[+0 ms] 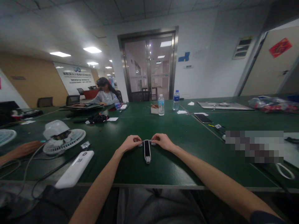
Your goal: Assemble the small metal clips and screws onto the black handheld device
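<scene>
A slim, long device (pixel 147 150) with a white rim and a black top lies on the green table in front of me. Its near end carries a small clear or silvery tip. Small greyish pieces stick out left and right of its far end. My left hand (pixel 131 143) pinches the left piece (pixel 140 144) between thumb and fingers. On the opposite side, my right hand (pixel 163 141) is closed in a pinch on the right piece (pixel 153 143). The exact kind of device is too small to make out, and my fingertips partly cover both pieces.
A white power bank-like block (pixel 76 168) and cables lie left, near an opened fan (pixel 64 140) and another person's hand (pixel 29 147). Water bottles (pixel 161 105) and a small box (pixel 154 109) stand beyond. A phone (pixel 202 118) lies right. Another person (pixel 106 93) sits across.
</scene>
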